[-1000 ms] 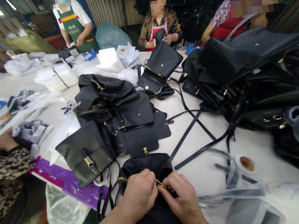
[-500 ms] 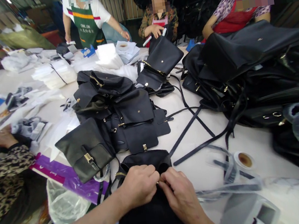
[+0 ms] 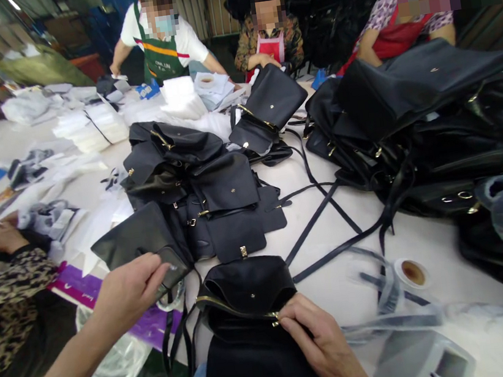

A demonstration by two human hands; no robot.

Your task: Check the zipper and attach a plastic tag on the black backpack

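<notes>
A black backpack (image 3: 256, 367) stands at the table's near edge in front of me, its top zipper (image 3: 240, 310) parted and its mouth gaping. My right hand (image 3: 320, 340) pinches the gold zipper end at the right side of the mouth. Off to the left, my left hand (image 3: 137, 287) is raised with its fingers curled together, apart from that bag. It hangs in front of a second black backpack (image 3: 132, 235) that lies on the table. Whatever is between the left fingertips, if anything, is too small to make out.
More black bags (image 3: 223, 186) lie in the middle, and a big heap of bags (image 3: 431, 109) fills the right. A tape roll (image 3: 411, 272) and a grey tape dispenser (image 3: 420, 361) sit nearby. Co-workers stand across the table; another person's hand (image 3: 2, 237) is at left.
My left hand has left the zipper and swung to the left. My right hand stays at the zipper end. The bag's mouth now shows wide open. Across the table, a co-worker leans farther forward.
</notes>
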